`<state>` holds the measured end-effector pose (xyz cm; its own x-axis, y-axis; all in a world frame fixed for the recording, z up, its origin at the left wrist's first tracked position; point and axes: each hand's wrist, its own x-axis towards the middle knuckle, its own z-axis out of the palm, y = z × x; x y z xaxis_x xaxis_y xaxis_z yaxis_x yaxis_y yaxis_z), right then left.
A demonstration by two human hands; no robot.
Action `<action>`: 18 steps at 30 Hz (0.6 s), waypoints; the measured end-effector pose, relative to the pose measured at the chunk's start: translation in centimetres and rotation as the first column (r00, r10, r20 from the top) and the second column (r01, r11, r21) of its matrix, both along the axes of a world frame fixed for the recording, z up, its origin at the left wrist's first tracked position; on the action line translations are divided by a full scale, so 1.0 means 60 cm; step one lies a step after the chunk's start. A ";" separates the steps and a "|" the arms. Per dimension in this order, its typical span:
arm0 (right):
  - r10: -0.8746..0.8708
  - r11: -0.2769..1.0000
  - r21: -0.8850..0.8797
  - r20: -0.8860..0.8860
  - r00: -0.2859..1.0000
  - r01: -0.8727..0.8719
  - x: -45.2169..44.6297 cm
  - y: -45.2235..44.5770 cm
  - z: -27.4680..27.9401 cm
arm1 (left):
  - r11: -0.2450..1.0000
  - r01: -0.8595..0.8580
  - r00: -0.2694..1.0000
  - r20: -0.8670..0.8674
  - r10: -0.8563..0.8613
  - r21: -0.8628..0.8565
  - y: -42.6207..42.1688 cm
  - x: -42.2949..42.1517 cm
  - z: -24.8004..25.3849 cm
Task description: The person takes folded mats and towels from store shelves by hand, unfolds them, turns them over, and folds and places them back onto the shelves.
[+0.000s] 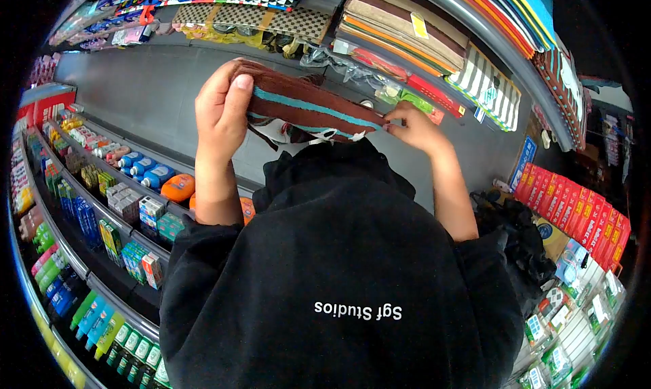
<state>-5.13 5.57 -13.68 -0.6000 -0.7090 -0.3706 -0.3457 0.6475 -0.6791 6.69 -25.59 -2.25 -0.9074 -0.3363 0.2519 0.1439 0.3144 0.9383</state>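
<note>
A folded brown cloth with light blue stripes (312,108) is stretched between my two hands in front of my chest. My left hand (227,104) grips its left end, with the thumb on top and the fingers behind. At the narrow right end, my right hand (411,126) pinches the cloth's corner between thumb and fingers. White and black parts of the cloth's pattern hang below the stripes.
Shelves of bottles and boxes (142,209) run along the left. A stack of folded mats (400,26) lies on a shelf ahead, near a striped mat (485,87). Red boxes (573,206) and a black bag (508,236) are at right. Grey floor (135,84) shows beyond.
</note>
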 end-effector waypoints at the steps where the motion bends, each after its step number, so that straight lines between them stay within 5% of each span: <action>1: -0.038 0.999 -0.039 -0.035 0.999 0.037 -0.003 0.004 0.002 | 1.000 0.000 1.000 -0.001 0.000 -0.001 -0.005 0.001 -0.003; 9: -0.308 0.916 -0.313 -0.155 0.939 0.249 -0.052 0.042 0.121 | 0.985 -0.155 0.987 -0.035 0.158 0.077 -0.046 -0.001 -0.032; 13: -0.321 0.898 -0.392 -0.276 0.906 0.199 -0.055 0.046 0.192 | 0.963 -0.265 0.964 -0.023 0.266 0.054 -0.065 0.000 -0.052; 18: -0.439 0.806 -0.570 -0.396 0.807 0.159 -0.030 0.028 0.250 | 0.928 -0.234 0.954 -0.116 0.277 0.290 -0.066 -0.005 -0.061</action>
<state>-6.96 7.27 1.32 -0.8074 -0.4555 0.3750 -0.5629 0.4042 -0.7210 6.38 -29.54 -5.92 -0.7394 -0.6265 0.2466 0.2398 0.0971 0.9659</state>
